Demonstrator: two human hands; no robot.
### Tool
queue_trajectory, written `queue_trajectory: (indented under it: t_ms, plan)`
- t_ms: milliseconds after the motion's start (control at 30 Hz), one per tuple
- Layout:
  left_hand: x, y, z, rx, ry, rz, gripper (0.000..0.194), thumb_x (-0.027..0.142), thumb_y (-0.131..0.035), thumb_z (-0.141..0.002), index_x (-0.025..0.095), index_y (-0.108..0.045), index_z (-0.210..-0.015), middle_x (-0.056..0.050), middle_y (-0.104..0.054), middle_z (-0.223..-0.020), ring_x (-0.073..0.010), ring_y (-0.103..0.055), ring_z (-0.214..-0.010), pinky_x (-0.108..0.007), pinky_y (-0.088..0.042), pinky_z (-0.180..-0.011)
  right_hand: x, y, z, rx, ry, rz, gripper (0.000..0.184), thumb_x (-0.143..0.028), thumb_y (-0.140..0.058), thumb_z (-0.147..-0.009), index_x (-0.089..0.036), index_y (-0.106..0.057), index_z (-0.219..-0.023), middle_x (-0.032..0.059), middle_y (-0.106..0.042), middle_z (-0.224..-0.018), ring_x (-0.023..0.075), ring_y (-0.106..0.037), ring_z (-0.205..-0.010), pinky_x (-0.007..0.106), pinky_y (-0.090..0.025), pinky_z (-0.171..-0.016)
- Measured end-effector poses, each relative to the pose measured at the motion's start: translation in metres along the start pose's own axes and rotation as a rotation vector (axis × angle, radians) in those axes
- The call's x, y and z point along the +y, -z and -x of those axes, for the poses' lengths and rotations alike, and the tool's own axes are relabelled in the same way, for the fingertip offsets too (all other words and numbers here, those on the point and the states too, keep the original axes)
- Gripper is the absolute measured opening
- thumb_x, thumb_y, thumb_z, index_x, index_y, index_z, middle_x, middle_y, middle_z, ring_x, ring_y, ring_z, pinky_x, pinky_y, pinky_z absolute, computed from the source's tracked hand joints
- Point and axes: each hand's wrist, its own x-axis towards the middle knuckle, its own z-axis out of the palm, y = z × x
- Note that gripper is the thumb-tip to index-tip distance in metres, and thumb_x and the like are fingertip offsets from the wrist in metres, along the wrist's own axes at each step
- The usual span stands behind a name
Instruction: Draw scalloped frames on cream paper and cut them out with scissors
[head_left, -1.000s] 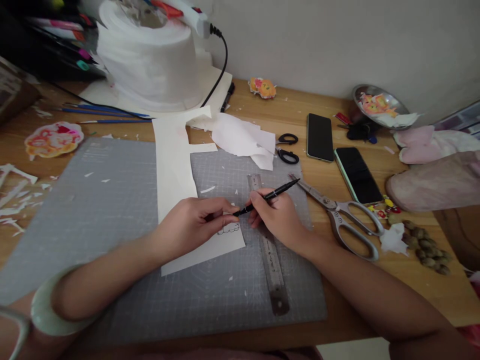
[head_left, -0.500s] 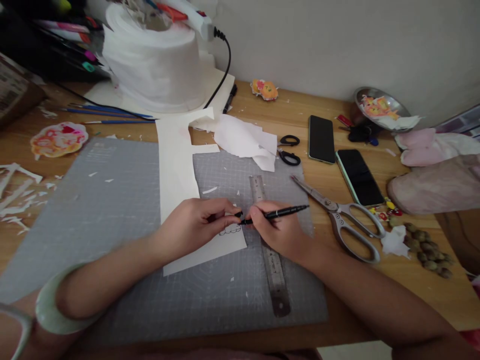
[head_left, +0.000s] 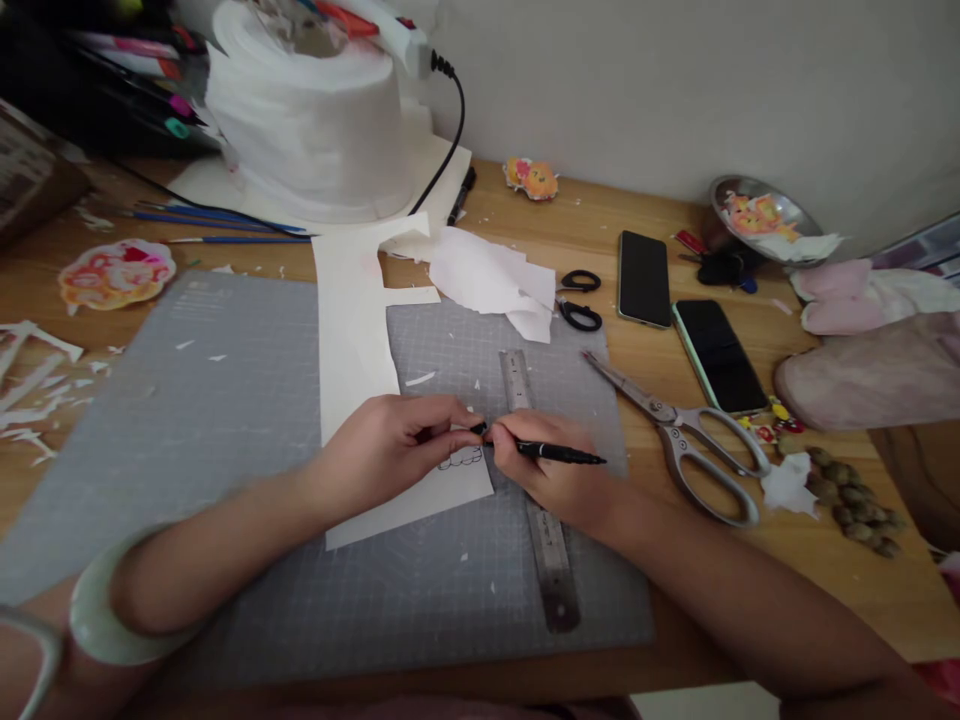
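My right hand (head_left: 551,465) grips a slim black marker pen (head_left: 555,452); one end points to the right, the other toward my left hand. My left hand (head_left: 397,440) is closed in a pinch on a small black pen cap (head_left: 478,428), close beside the pen's left end. Whether cap and pen touch, I cannot tell. Beneath my left hand lies a white paper sheet (head_left: 405,518) with a small scalloped line drawing (head_left: 459,459) in black, partly covered by my fingers. A steel ruler (head_left: 553,570) runs under my right hand on the grey cutting mat (head_left: 247,400).
Large grey-handled scissors (head_left: 671,420) lie right of the mat, near two phones (head_left: 643,278). Black-handled scissors (head_left: 579,300) are partly under paper scraps (head_left: 487,275). A big white roll (head_left: 307,130) stands at the back left, a metal bowl (head_left: 724,215) at the back right.
The pen in my right hand has tipped, its right end now lower and its left end nearer the cap. My left hand has hardly moved.
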Motion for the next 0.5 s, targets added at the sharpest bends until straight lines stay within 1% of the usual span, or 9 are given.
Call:
queue_trajectory:
  t_ms: [100, 233, 333, 400, 500]
  plan:
    - [0.0000, -0.0002, 0.0005, -0.003, -0.001, 0.000, 0.018, 0.033, -0.056, -0.088, 0.020, -0.068, -0.088, 0.002, -0.074, -0.081, -0.0129, -0.066, -0.070, -0.020, -0.045, -0.062, 0.0002, 0.0003, -0.0006, 0.018, -0.043, -0.013, 0.032, -0.020, -0.043, -0.091, -0.020, -0.040, -0.060, -0.0039, -0.043, -0.054, 0.0085, -0.042, -0.051, 0.020, -0.035, -0.053]
    - [-0.0007, -0.0005, 0.0004, 0.007, -0.015, -0.014, 0.019, 0.034, -0.056, -0.088, 0.020, -0.068, -0.086, 0.003, -0.073, -0.077, -0.0121, -0.064, -0.067, -0.020, -0.044, -0.060, 0.0025, -0.0007, -0.0010, 0.074, -0.098, -0.036, 0.033, -0.023, -0.043, -0.091, -0.019, -0.043, -0.059, -0.0032, -0.044, -0.054, 0.0094, -0.043, -0.052, 0.020, -0.036, -0.055]
    - [-0.0016, -0.0008, 0.0002, -0.001, -0.017, -0.026, 0.019, 0.033, -0.055, -0.089, 0.020, -0.068, -0.087, 0.002, -0.072, -0.077, -0.0125, -0.064, -0.067, -0.021, -0.044, -0.059, 0.0046, -0.0025, -0.0008, 0.082, -0.149, -0.063, 0.034, -0.026, -0.044, -0.091, -0.019, -0.045, -0.058, -0.0028, -0.046, -0.053, 0.0100, -0.044, -0.052, 0.022, -0.037, -0.053]
    - [-0.0019, -0.0009, 0.0002, -0.004, -0.023, -0.028, 0.019, 0.033, -0.055, -0.089, 0.020, -0.068, -0.087, 0.002, -0.072, -0.076, -0.0126, -0.063, -0.066, -0.021, -0.043, -0.058, 0.0060, -0.0040, -0.0019, 0.084, -0.222, -0.127, 0.032, -0.028, -0.044, -0.091, -0.019, -0.049, -0.061, -0.0015, -0.052, -0.055, 0.0111, -0.050, -0.054, 0.022, -0.040, -0.054]
    - [-0.0019, -0.0012, 0.0001, 0.000, -0.033, -0.030, 0.020, 0.034, -0.055, -0.089, 0.020, -0.068, -0.086, 0.002, -0.071, -0.074, -0.0123, -0.062, -0.064, -0.021, -0.043, -0.056, 0.0082, -0.0052, -0.0083, 0.086, -0.421, -0.333, 0.029, -0.033, -0.044, -0.090, -0.019, -0.053, -0.067, -0.0008, -0.058, -0.058, 0.0123, -0.058, -0.054, 0.022, -0.044, -0.052]
